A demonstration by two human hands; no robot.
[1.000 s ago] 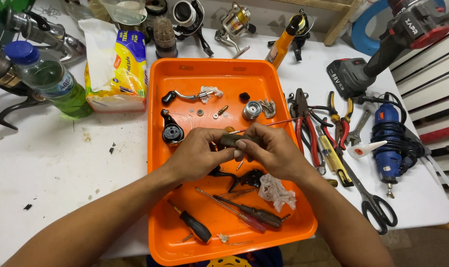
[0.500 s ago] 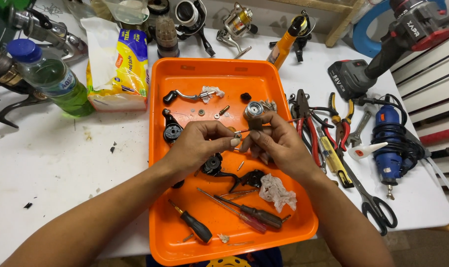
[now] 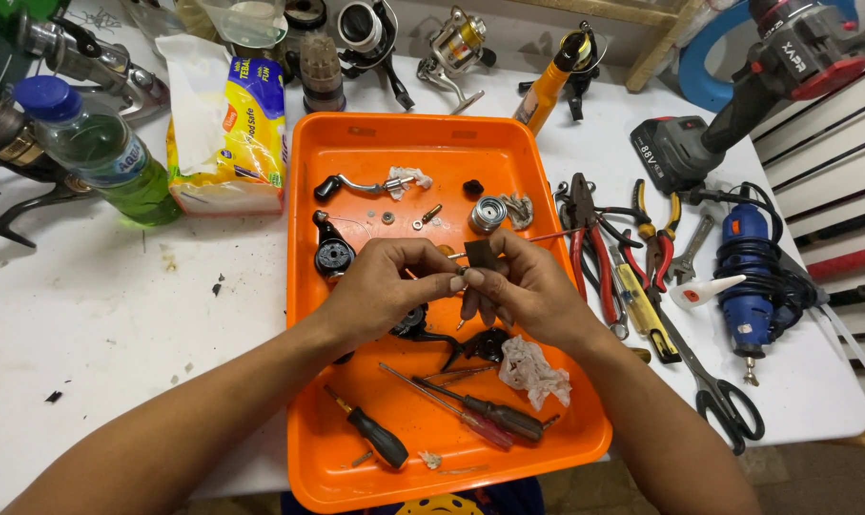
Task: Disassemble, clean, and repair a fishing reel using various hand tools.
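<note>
Small dark part (image 3: 478, 256) sits between both hands, held just above the middle of the orange tray (image 3: 356, 143). Looks like a bit of fishing-reel hardware, w/ a thin reddish rod (image 3: 547, 236) running off to the right; exact shape too small to tell. Right hand (image 3: 523, 286) pinches the part w/ thumb + fingertips. Left hand (image 3: 380, 286) is closed in a fine pinch at the part's left edge, fingertips touching something tiny there; can't tell what.

Handling, as a guess: light, stiff, prob. metal or hard plastic, maybe greasy so slippery. Best taken by its flat sides w/ fingertips, not by the rod, which looks thin enough to bend.

Under the hands on the tray: black reel pieces (image 3: 480, 345), a crumpled tissue (image 3: 535, 370), two screwdrivers w/ reddish handles (image 3: 494, 420), one w/ black handle (image 3: 377, 441). Further up: crank handle (image 3: 351, 183), round black cap (image 3: 335, 255), silver spool (image 3: 487, 214), small washers.

Right of tray on the white table (image 3: 118, 315): pliers (image 3: 585, 229), scissors (image 3: 723, 401), blue rotary tool (image 3: 745, 286), cordless drill (image 3: 737, 105). Left: water bottle (image 3: 94, 148), tissue pack (image 3: 227, 133). Reels along the back.
</note>
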